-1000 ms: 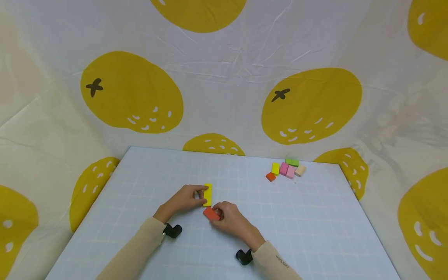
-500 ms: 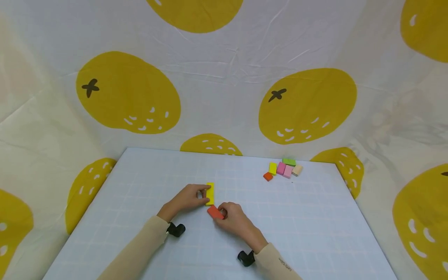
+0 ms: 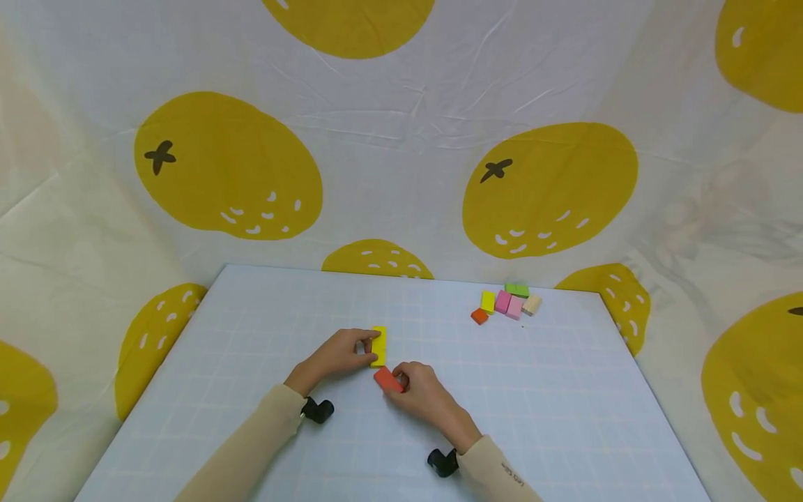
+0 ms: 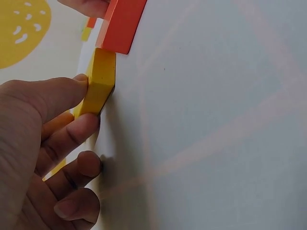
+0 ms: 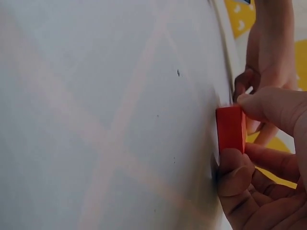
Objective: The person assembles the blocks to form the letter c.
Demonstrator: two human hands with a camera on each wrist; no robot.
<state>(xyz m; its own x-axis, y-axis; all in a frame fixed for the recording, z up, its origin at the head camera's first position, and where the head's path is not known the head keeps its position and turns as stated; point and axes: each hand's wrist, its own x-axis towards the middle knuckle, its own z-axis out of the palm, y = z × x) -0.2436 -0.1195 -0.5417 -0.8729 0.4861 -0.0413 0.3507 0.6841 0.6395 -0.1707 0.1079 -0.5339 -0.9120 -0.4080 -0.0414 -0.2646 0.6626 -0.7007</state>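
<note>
Smooth, matt-looking yellow block

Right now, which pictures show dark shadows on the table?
Left wrist view: a dark shadow lies on the pale grid-lined tabletop beside the left hand. Right wrist view: another darkens it near the right hand and the red rectangular block. Head view: shadows look faint.

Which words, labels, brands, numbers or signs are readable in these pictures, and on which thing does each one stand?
No text can be read.
Right sleeve: dark marking near the cuff, possibly lettering, too small and blurred to read.
Held yellow block and held red block: no lettering on the faces in view.
</note>
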